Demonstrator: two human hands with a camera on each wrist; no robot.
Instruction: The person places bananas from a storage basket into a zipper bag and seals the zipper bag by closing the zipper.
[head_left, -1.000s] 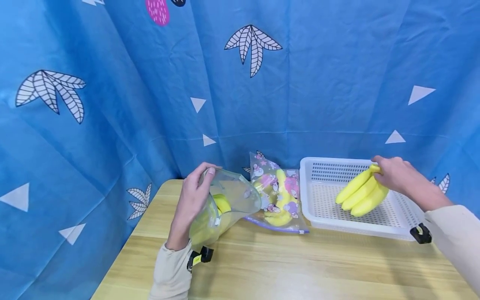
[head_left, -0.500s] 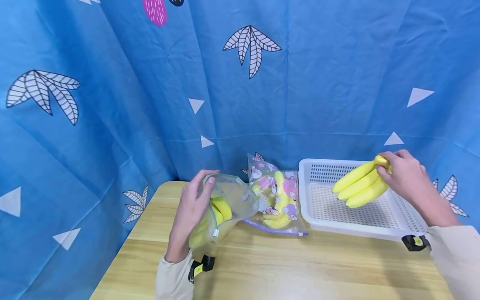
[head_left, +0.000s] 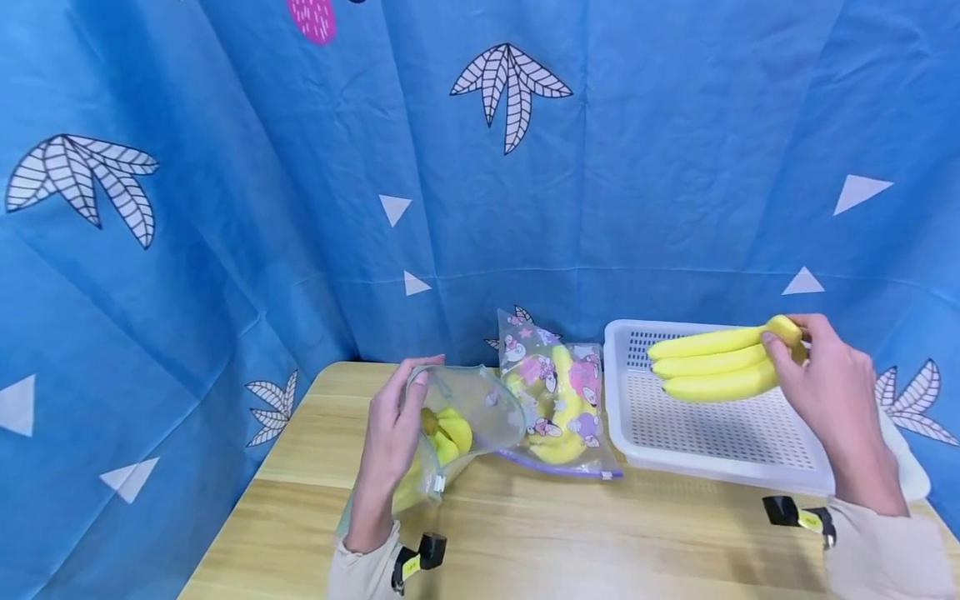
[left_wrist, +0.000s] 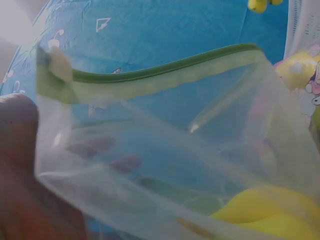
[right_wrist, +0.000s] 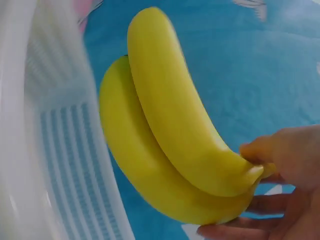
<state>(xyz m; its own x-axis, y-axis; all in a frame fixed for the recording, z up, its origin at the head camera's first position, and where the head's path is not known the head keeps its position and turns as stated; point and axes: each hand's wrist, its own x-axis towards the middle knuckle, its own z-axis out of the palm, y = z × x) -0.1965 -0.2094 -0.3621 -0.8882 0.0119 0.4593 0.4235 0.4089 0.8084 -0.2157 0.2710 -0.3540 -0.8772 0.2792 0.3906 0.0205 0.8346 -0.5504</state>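
Note:
By its stem end, my right hand (head_left: 832,383) grips a bunch of yellow bananas (head_left: 716,362), held above the white basket (head_left: 720,479). The right wrist view shows the fingers and thumb around the stem of the bananas (right_wrist: 170,115). My left hand (head_left: 392,425) pinches the rim of a clear zip bag (head_left: 491,412), whose mouth gapes toward the right. Inside that bag lie other bananas (head_left: 450,433). A green zip strip (left_wrist: 165,70) edges the bag in the left wrist view, and bananas (left_wrist: 275,210) show through at its lower right.
Between the clear bag and the basket lies a printed zip bag (head_left: 558,408) with a purple edge and bananas inside. All stand on a wooden table (head_left: 600,533). A blue patterned curtain (head_left: 465,208) hangs right behind the table.
My right hand has lifted the bananas and turned them from hanging down to nearly level, tips pointing left. The left hand still holds the bag, slightly lower in view.

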